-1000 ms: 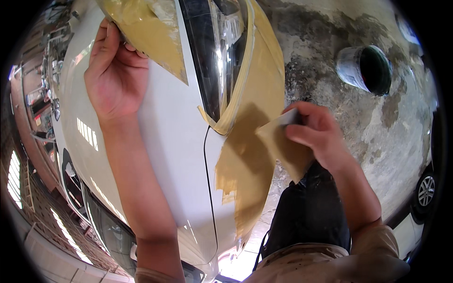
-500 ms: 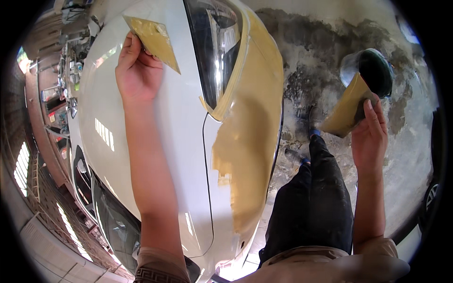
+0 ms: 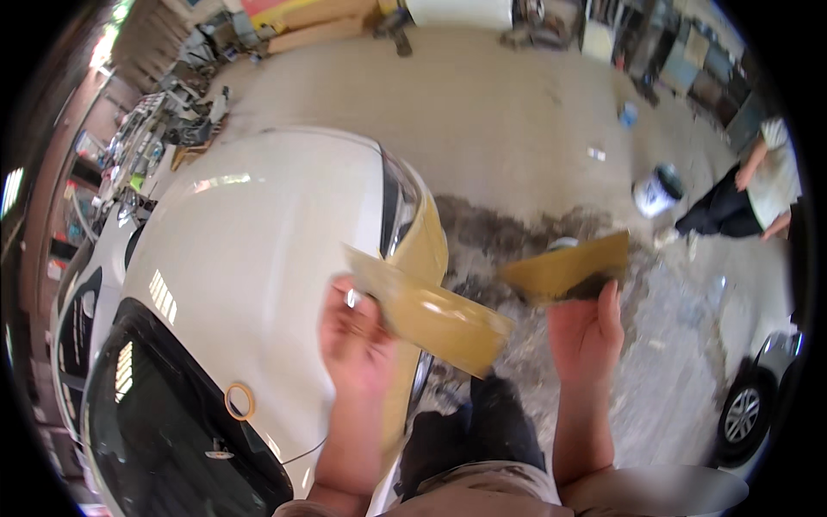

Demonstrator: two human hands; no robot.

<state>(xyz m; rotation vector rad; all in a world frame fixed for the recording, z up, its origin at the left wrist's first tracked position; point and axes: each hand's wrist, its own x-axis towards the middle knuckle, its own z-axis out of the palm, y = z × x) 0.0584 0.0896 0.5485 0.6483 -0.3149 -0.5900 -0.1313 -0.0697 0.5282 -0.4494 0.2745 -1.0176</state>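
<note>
My left hand (image 3: 357, 340) is closed on the edge of a flat board smeared with yellow putty (image 3: 439, 317), held tilted by the car's side. To its right, my right hand (image 3: 587, 332) grips a flat putty spreader (image 3: 568, 263), yellow with a dark patch near the thumb. A gap lies between the two tools. Beneath and left of them is a white car hood (image 3: 276, 198). Yellow filler (image 3: 422, 250) coats the car's front side around the headlight (image 3: 397, 202). Motion blurs my left fingers a little.
An orange tape ring (image 3: 239, 401) lies on the hood near the windshield (image 3: 172, 431). A bucket (image 3: 656, 191) stands on the floor, close to another person (image 3: 771, 194) at the right. Another car's wheel (image 3: 743, 414) is at lower right. Parts line the far wall.
My view has swung up and out over the workshop floor. Both hands have come closer together, the left moving right from over the hood; each still holds its tool.
</note>
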